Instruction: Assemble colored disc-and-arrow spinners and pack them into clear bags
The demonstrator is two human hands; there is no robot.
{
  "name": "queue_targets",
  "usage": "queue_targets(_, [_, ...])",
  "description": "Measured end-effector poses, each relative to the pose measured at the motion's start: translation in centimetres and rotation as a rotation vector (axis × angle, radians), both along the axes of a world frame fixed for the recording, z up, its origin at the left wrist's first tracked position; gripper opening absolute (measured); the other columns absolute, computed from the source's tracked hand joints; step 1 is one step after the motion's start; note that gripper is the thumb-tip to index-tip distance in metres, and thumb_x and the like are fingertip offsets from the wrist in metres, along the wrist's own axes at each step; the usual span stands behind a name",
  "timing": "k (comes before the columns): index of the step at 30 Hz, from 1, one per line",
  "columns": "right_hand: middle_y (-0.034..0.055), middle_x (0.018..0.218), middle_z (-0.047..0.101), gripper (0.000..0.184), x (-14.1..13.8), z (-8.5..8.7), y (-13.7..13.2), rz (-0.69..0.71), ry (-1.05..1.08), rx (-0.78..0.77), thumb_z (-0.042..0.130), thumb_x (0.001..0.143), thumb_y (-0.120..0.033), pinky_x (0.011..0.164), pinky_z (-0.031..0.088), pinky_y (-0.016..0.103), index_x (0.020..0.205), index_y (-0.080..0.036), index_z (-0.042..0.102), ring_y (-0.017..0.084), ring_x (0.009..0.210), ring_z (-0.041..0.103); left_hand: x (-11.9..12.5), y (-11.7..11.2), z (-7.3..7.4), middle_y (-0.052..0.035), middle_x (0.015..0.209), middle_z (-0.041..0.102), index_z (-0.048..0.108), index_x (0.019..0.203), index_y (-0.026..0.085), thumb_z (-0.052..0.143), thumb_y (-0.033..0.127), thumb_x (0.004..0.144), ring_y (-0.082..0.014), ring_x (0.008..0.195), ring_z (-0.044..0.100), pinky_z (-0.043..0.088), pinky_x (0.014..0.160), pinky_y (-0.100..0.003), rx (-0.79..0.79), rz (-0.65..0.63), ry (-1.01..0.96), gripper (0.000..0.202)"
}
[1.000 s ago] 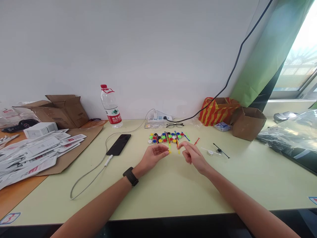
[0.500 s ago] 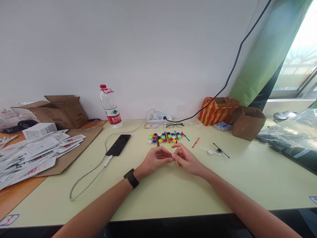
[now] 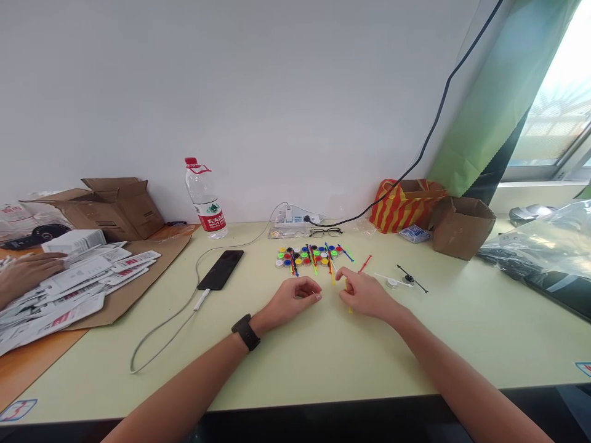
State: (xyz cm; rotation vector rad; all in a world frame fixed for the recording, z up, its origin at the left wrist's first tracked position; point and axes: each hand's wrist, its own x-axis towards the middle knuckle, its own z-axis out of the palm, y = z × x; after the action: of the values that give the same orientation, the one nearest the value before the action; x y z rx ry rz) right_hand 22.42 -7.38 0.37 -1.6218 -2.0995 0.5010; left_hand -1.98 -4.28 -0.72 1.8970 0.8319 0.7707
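Note:
My left hand point(image 3: 296, 299), with a black watch point(image 3: 246, 332) on its wrist, rests over the table. Its thumb and fingers are curved with a small gap, and nothing shows between them. To its right, my right hand point(image 3: 368, 296) pinches a thin yellow plastic stick point(image 3: 349, 310), mostly hidden by the fingers. Beyond both hands are rows of small coloured discs point(image 3: 305, 261) with several coloured sticks lying across them. Near my right hand lies a red stick point(image 3: 365, 264). Farther right are a white disc point(image 3: 391, 283) and a black stick with a black disc point(image 3: 409, 279).
A phone point(image 3: 220, 269) on a cable and a water bottle point(image 3: 210, 206) are at left. Another person's hand point(image 3: 32, 275) touches a pile of white tags point(image 3: 87, 280). Eyeglasses point(image 3: 325, 232) and a power strip point(image 3: 295, 216) lie by the wall. A cardboard box point(image 3: 464, 227) stands at right.
My hands have moved apart; the right went right with the yellow stick. Another person's hand has come into view at far left.

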Motion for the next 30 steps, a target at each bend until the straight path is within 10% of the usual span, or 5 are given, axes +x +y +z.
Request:
queue_targets(20, [0.0114, 0.101, 0.071, 0.054, 7.8, 1.4, 1.7, -0.526, -0.494, -0.104, 0.059, 0.086, -0.021, 0.065, 0.036, 0.032, 0.139, -0.022, 0.048, 0.031, 0.092, 0.070, -0.1, -0.6, 0.9, -0.0056, 0.093, 0.074, 0.075, 0.093, 0.017, 0.069, 0.042, 0.091, -0.0172, 0.084, 0.065, 0.053, 0.080, -0.031, -0.003, -0.004, 0.091, 0.026])
queue_targets(30, [0.0172, 0.127, 0.065, 0.035, 3.0, -1.7, 1.5, -0.268, -0.451, 0.085, 0.053, 0.099, -0.034, 0.090, 0.044, 0.042, 0.130, -0.022, 0.063, 0.034, 0.119, 0.058, 0.0, -0.2, 0.4, -0.0058, 0.094, 0.074, 0.074, 0.094, 0.017, 0.068, 0.041, 0.093, -0.0172, 0.085, 0.065, 0.053, 0.080, -0.030, 0.019, -0.014, 0.095, 0.026])
